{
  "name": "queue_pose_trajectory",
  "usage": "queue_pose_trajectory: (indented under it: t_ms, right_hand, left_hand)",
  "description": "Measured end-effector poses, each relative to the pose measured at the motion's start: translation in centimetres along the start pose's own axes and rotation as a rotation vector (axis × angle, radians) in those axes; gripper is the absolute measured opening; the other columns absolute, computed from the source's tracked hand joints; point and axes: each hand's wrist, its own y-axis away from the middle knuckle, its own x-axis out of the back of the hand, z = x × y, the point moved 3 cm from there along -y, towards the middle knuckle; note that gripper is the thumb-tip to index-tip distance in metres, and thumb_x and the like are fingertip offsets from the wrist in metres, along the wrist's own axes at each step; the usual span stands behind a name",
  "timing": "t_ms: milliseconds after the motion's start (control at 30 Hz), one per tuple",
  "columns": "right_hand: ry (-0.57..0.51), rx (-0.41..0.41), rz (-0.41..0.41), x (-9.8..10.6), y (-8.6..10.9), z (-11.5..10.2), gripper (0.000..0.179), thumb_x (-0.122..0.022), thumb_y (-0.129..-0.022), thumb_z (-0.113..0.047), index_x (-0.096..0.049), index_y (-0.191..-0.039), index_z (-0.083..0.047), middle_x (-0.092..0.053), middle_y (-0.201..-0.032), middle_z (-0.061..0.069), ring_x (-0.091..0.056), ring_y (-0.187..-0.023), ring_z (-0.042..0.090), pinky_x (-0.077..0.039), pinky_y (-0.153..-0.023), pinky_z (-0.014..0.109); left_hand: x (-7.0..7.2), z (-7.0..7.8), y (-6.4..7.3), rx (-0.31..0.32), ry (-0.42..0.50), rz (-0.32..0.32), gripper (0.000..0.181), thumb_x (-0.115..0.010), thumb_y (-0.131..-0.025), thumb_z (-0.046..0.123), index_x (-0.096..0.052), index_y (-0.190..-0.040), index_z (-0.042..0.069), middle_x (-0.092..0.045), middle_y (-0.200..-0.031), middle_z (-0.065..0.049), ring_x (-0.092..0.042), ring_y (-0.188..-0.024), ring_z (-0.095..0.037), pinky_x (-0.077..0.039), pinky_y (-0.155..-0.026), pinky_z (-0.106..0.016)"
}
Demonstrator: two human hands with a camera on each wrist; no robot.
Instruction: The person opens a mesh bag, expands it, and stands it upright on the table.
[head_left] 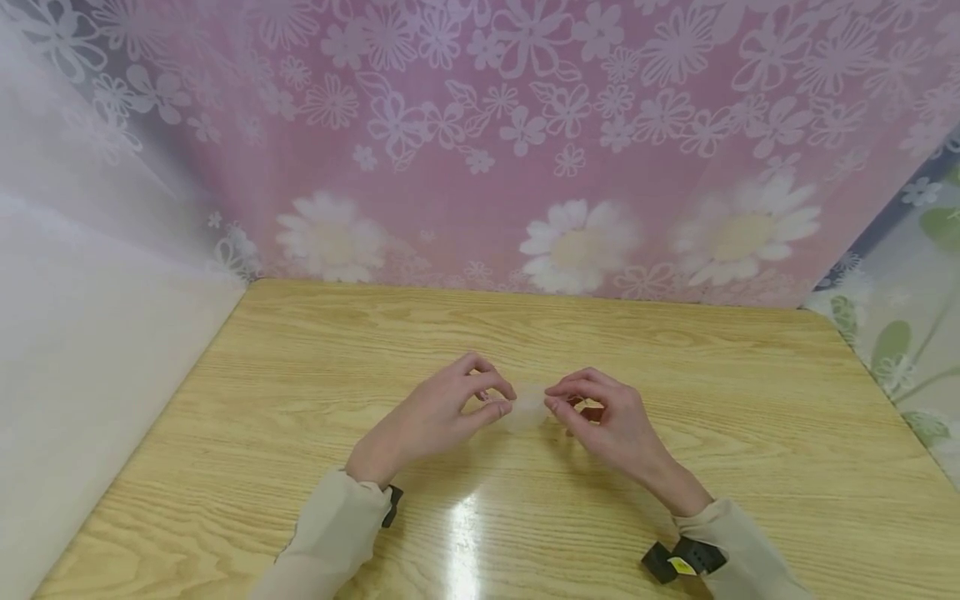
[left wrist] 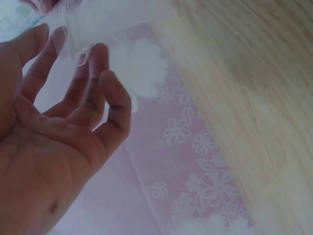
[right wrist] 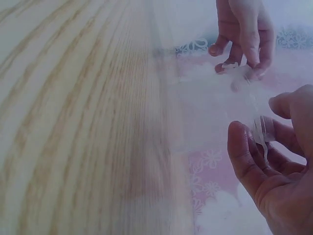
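Between the two hands hangs a small, frosted, see-through plastic bag (head_left: 528,410), with thin whitish cords or strips along its upper edge. My left hand (head_left: 442,408) pinches one upper corner between thumb and fingertips. At the opposite corner my right hand (head_left: 611,421) does the same, its fingers curled around the loose cord. The right wrist view shows the bag (right wrist: 210,115) spread flat between the left hand (right wrist: 247,34) and the right hand (right wrist: 283,161). In the left wrist view a clear loop (left wrist: 84,55) lies against the left fingertips.
Both hands are over a wood-grain table (head_left: 300,350). A pink flowered curtain (head_left: 450,167) hangs behind its far edge, with pale cloth (head_left: 90,317) on the left and a leaf-printed cloth (head_left: 900,333) on the right. Black straps (head_left: 686,558) sit at the wrists.
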Motion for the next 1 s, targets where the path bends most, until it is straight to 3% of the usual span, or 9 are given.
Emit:
queue_pose_trajectory:
  t_ms: [200,433,567,667,833,1000]
  right_hand:
    - [0.009,-0.033,-0.008,-0.1,-0.2,0.0,0.013,-0.068,-0.097,-0.003,-0.077,-0.106,-0.005,-0.070,-0.097,0.005,-0.067,-0.068,0.019,-0.057,-0.051,0.024]
    - [0.138,-0.119,-0.008,-0.3,-0.7,-0.2,0.020,-0.066,-0.101,-0.016,-0.076,-0.113,-0.005,-0.069,-0.098,0.003,-0.060,-0.064,0.005,-0.055,-0.051,0.025]
    - [0.133,-0.146,-0.014,-0.3,-0.7,-0.2,0.022,-0.066,-0.101,-0.017,-0.075,-0.118,-0.006,-0.070,-0.101,0.004,-0.062,-0.065,0.008,-0.056,-0.053,0.024]
    - [0.071,-0.152,-0.018,-0.3,-0.6,-0.2,0.024,-0.066,-0.100,-0.012,-0.072,-0.123,-0.006,-0.071,-0.103,0.008,-0.067,-0.072,0.015,-0.059,-0.056,0.027]
    - [-0.036,-0.166,0.006,-0.1,-0.5,0.0,0.028,-0.067,-0.098,-0.003,-0.066,-0.125,-0.001,-0.073,-0.099,0.018,-0.071,-0.080,0.023,-0.062,-0.061,0.034]
    - [-0.086,-0.189,0.042,0.3,-0.4,0.4,0.024,-0.068,-0.095,0.002,-0.065,-0.119,0.000,-0.074,-0.099,0.018,-0.072,-0.082,0.013,-0.063,-0.062,0.035]
  left_hand:
    - [-0.6,-0.2,-0.4,-0.049,-0.042,-0.033,0.018,-0.064,-0.102,0.026,-0.074,-0.115,0.018,-0.058,-0.129,-0.002,-0.063,-0.109,-0.022,-0.054,-0.094,-0.039]
    - [-0.9,-0.3,-0.6,-0.081,-0.072,-0.035,0.015,-0.066,-0.101,0.020,-0.077,-0.109,0.015,-0.058,-0.132,-0.008,-0.064,-0.109,-0.020,-0.056,-0.093,-0.038]
    - [-0.9,-0.5,-0.7,-0.065,-0.041,-0.042,0.016,-0.064,-0.102,0.021,-0.076,-0.113,0.017,-0.058,-0.131,-0.004,-0.063,-0.108,-0.020,-0.056,-0.092,-0.037]
    - [-0.8,-0.8,-0.7,-0.042,0.036,-0.016,0.019,-0.063,-0.103,0.020,-0.075,-0.118,0.018,-0.059,-0.128,0.000,-0.063,-0.104,-0.015,-0.056,-0.089,-0.033]
    - [-0.5,-1.4,-0.8,-0.034,0.138,0.080,0.022,-0.064,-0.102,0.011,-0.073,-0.121,0.016,-0.066,-0.121,0.001,-0.066,-0.100,-0.011,-0.058,-0.085,-0.025]
    - [-0.3,-1.7,-0.8,-0.022,0.202,0.155,0.029,-0.069,-0.098,0.007,-0.070,-0.125,0.014,-0.071,-0.116,-0.004,-0.072,-0.100,-0.016,-0.059,-0.085,-0.022]
